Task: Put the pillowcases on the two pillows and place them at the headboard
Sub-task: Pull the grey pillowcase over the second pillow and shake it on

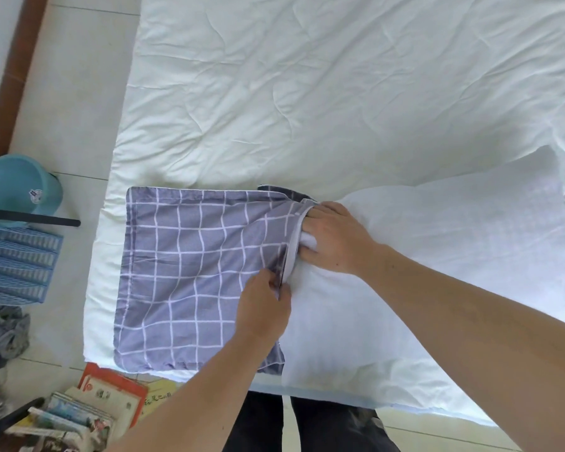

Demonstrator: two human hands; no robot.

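1. pillowcase (190, 269) lies flat on the bed's (340, 93) near left, mouth facing right so the pillow (437, 256) feeds straight in.
2. your left hand (261, 308) pinches the hem to hold it open.
3. your right hand (333, 239) grips the pillow's corner, stuffing it in.

Pillowcase (190, 272) left of pillow (437, 272) — both on bed (307, 93).

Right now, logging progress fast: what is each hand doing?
Left hand: pinching the pillowcase at its open edge.
Right hand: gripping the white pillow's corner, fingers pushing it into the opening.
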